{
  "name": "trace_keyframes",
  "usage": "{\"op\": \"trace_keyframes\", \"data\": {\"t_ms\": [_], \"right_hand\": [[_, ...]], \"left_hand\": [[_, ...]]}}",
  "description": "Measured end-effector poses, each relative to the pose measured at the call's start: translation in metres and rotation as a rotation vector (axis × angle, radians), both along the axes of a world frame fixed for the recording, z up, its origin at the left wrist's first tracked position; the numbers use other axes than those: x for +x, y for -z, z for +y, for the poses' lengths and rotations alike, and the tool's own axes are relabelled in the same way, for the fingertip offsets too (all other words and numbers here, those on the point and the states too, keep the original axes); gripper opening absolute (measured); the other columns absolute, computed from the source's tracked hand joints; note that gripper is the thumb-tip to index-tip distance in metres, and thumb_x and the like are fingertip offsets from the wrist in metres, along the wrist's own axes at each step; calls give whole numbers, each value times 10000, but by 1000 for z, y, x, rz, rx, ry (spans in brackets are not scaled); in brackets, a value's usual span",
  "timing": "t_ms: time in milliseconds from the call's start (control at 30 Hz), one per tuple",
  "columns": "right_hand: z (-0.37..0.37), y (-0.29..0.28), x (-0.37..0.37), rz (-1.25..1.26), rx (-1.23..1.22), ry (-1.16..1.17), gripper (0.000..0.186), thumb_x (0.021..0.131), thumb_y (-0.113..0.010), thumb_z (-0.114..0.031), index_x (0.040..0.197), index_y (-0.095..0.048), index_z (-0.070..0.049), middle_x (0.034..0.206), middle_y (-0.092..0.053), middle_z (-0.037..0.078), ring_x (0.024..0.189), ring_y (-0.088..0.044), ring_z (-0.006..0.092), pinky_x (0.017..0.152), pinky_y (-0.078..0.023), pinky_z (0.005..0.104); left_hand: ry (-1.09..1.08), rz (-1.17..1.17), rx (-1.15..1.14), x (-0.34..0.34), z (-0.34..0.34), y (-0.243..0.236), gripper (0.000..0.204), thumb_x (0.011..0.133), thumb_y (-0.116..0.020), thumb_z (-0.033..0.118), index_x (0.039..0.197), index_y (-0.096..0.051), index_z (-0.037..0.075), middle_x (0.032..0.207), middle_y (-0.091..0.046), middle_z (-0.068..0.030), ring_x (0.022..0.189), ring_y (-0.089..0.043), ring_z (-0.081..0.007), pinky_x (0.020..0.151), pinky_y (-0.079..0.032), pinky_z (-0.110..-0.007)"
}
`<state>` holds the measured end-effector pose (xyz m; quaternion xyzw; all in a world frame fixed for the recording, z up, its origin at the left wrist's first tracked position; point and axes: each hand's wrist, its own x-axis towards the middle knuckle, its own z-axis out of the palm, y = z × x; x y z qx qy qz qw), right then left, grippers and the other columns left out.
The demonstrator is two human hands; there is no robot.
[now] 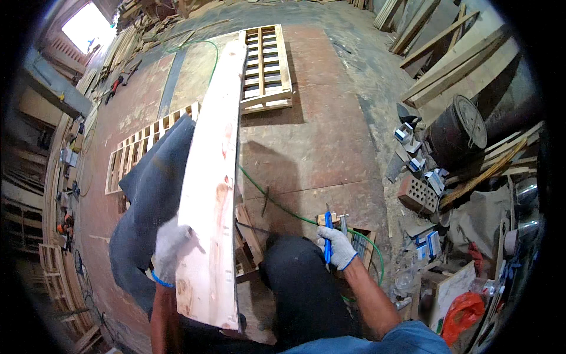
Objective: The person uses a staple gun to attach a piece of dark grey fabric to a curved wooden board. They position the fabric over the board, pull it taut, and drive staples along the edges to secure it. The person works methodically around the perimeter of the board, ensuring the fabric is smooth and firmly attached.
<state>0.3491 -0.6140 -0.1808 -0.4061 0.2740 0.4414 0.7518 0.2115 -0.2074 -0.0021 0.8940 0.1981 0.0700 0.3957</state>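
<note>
A long pale wooden board runs from near my lap toward the far side, across the middle of the view. My left hand, in a whitish glove with a blue cuff, grips its left edge near the close end; some fingers are hidden and the hand is slightly blurred. My right hand, gloved the same way, is closed around a slim blue tool that looks like a utility knife, its narrow tip pointing up. It is apart from the board, to the right of my knee.
Slatted wooden frames lie beyond and left of the board. A green hose crosses the floor. On the right are a perforated brick, a dark drum, leaning planks and an orange bag. Power tools lie far left.
</note>
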Motion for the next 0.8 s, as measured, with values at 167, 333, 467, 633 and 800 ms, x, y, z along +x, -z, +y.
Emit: {"op": "trace_keyframes", "data": {"t_ms": [167,333,467,633,800], "right_hand": [[12,6,2,42,83,16,176,998,-619,-261,923,-585,-105,639,-556,-16,484,-533,150,579,-551,397],[3,24,-3,55,48,-63,160,982,-639,-238,913,-584,-104,641,-536,-21,491,-531,155,553,-557,395],[13,28,-8,68,-82,-133,143,961,-670,-207,895,-588,-110,643,-531,-5,492,-532,157,539,-553,406],[3,68,-20,-4,-307,-298,166,945,-694,-225,910,-598,-94,683,-577,24,516,-581,163,505,-555,347],[17,98,-12,-301,-541,-579,257,905,-726,-296,900,-626,-60,638,-608,48,492,-612,159,445,-506,346]], "left_hand": [[78,-132,-645,102,55,-55,329,956,-658,342,1026,-693,22,901,-710,-80,787,-689,-176,715,-583,-342],[195,-266,-380,348,72,-87,461,1036,-558,335,1373,-609,24,1328,-632,-91,1196,-569,-138,1035,-461,-327],[310,-413,-155,357,27,-76,366,1024,-563,289,1310,-659,82,1188,-651,-78,1037,-585,-178,947,-464,-344],[348,296,-124,218,-27,77,506,1013,-551,359,1366,-590,-2,1420,-591,-181,1320,-554,-296,1125,-402,-374],[257,852,-93,44,9,114,534,970,-575,412,1293,-624,-10,1295,-648,-232,1233,-598,-366,1059,-450,-384]]}}
